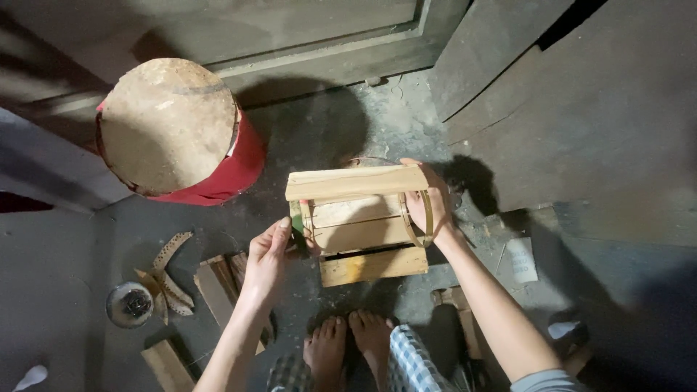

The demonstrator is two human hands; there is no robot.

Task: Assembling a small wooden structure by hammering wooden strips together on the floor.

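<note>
A bundle of flat pale wooden slats (359, 225) is held above the dark floor, encircled by thin bamboo hoops (417, 218). My right hand (428, 203) grips the bundle's right end, fingers over a hoop. At the bundle's left end, my left hand (270, 250) touches the slats near a green-tinted hoop (297, 216). My bare feet (348, 341) show below the bundle.
A red drum with a round worn wooden top (170, 127) stands at upper left. Curved bamboo scraps (167, 279), wood offcuts (218, 287) and a small round tin (129, 303) lie on the floor at left. Dark boards (581, 109) lean at right.
</note>
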